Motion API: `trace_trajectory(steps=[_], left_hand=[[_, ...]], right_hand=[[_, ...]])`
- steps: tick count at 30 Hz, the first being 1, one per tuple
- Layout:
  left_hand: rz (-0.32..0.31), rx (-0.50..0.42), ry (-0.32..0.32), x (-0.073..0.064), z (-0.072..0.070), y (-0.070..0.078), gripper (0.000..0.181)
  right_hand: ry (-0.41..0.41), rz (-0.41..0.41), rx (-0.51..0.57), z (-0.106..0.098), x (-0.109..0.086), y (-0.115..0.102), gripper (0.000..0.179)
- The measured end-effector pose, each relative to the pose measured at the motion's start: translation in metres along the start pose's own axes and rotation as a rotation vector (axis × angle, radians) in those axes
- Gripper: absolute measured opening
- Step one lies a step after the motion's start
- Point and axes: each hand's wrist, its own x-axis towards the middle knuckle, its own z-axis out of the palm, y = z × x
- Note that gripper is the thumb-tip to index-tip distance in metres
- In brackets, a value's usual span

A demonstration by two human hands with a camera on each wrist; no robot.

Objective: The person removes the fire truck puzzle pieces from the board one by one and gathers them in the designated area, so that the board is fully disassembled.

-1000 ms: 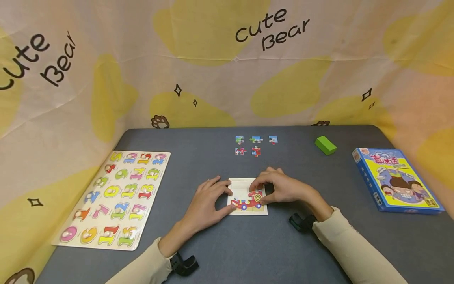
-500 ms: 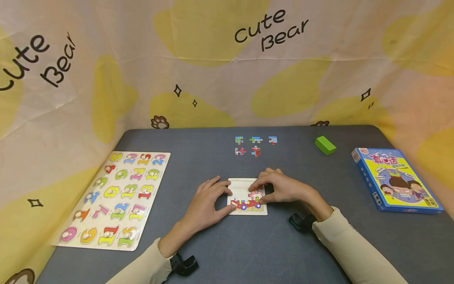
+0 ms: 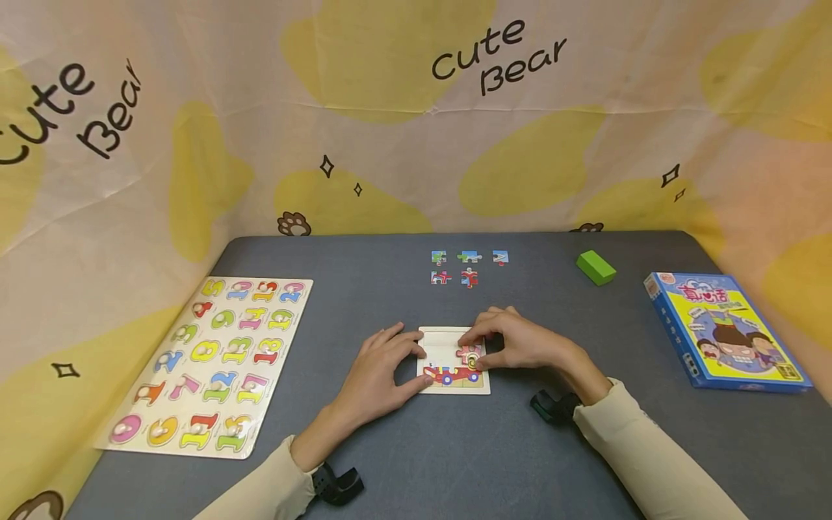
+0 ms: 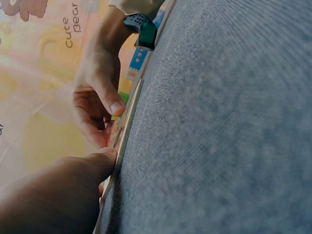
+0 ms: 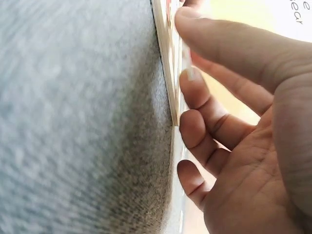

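A small wooden jigsaw tray (image 3: 438,339) lies in front of me, with part of a red vehicle picture (image 3: 448,375) filled in along its near side. My left hand (image 3: 380,365) holds the tray's left side, thumb on the near-left part and fingertips at the far-left edge. Over the tray's right part, my right hand (image 3: 520,343) pinches a red-and-pink jigsaw piece (image 3: 468,354) with a yellow wheel, between thumb and index finger. In the right wrist view, the thumb (image 5: 214,36) overlaps the tray's edge and the other fingers curl beside it.
Several loose jigsaw pieces (image 3: 469,256) lie in two rows beyond the tray. A green block (image 3: 596,267) and a blue-and-yellow box (image 3: 734,332) are at right. A number puzzle board (image 3: 195,332) lies at left. A printed curtain (image 3: 390,144) surrounds the table.
The piece in my right hand has shifted and turned slightly over the right part of the tray. My left hand and the tray keep their place.
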Motion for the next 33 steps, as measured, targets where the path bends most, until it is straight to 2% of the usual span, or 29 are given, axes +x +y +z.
trace_trajectory(steps=[14, 21, 27, 33], left_hand=[[-0.016, 0.002, -0.012, -0.001, -0.001, 0.000, 0.031], [-0.017, 0.001, -0.013, -0.001, 0.000, 0.001, 0.030], [-0.012, -0.004, -0.003, -0.001, 0.000, 0.001, 0.029], [-0.003, -0.011, 0.002, -0.002, 0.000, 0.000, 0.031]], right_hand=[[0.087, 0.000, 0.012, -0.005, -0.001, 0.009, 0.040], [0.147, -0.003, 0.014, -0.015, -0.004, 0.023, 0.040], [0.183, 0.064, 0.037, -0.028, -0.002, 0.042, 0.037], [0.196, 0.129, -0.027, -0.042, 0.002, 0.061, 0.037]])
